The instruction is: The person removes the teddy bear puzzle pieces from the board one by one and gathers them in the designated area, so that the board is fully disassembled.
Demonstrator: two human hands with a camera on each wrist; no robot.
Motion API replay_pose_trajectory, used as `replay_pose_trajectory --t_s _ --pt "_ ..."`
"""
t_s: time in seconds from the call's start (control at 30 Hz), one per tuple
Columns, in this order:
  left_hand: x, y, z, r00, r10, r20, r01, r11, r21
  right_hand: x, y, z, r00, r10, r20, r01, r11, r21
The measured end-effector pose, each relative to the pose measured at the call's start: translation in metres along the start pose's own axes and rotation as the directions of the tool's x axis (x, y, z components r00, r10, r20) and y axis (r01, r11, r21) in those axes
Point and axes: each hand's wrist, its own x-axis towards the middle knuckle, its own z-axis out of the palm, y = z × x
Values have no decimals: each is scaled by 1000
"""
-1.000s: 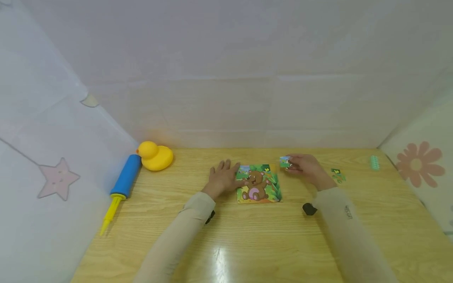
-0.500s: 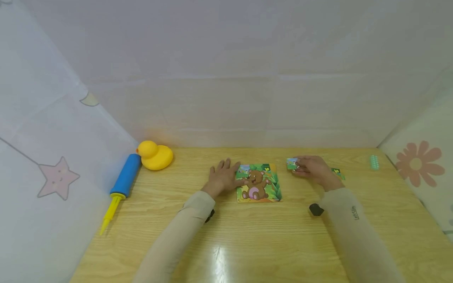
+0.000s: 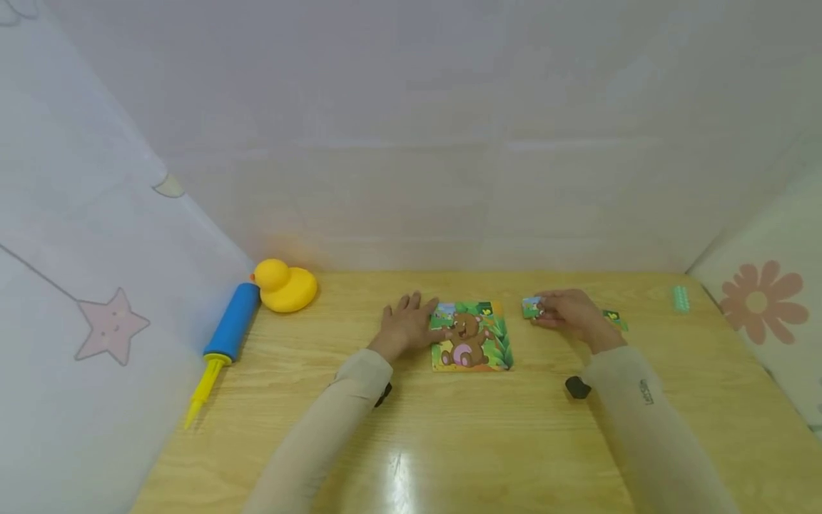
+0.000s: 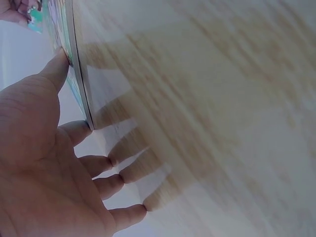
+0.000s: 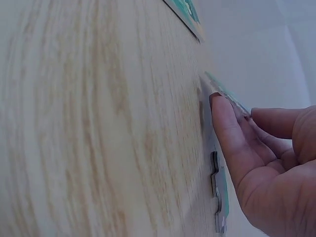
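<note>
A square bear puzzle (image 3: 471, 350) lies flat on the wooden table. At its left side my left hand (image 3: 404, 330) is spread. The thumb rests on the puzzle's edge and the other fingertips touch the table, as the left wrist view shows. To the right of the puzzle, my right hand (image 3: 576, 314) pinches a small puzzle piece (image 3: 530, 308) with blue and green print between thumb and fingers. The right wrist view shows this piece (image 5: 224, 89) tilted just above the tabletop. Another puzzle piece (image 3: 614, 317) lies on the table, partly hidden behind the right hand.
A yellow rubber duck (image 3: 289, 289) sits at the back left, beside a blue and yellow hand pump (image 3: 231, 325). A small pale green object (image 3: 681, 299) lies at the far right. Pale cloth walls (image 3: 411, 178) border the table (image 3: 449, 442) at the back and sides.
My right hand has shifted a little to the right with the puzzle piece, away from the bear puzzle, covering part of the loose piece. My left hand has stayed put.
</note>
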Motion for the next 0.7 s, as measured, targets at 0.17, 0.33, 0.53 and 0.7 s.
replay_pose_trajectory --t_s 0.17,0.33,0.53,0.7 --pt "-9 5 -6 1000 -13 16 13 1000 4 0 5 0 999 -32 2 32 996 -83" --pt "-14 7 -11 1000 -25 18 25 1000 10 0 5 -1 1000 -30 -3 30 991 -132" --pt "-16 10 -14 1000 -11 5 11 1000 23 -1 -1 -1 1000 -20 -7 18 986 -164" --pt "-15 12 -15 1000 -14 3 14 999 42 -3 -5 -1 1000 -22 -17 18 977 -215"
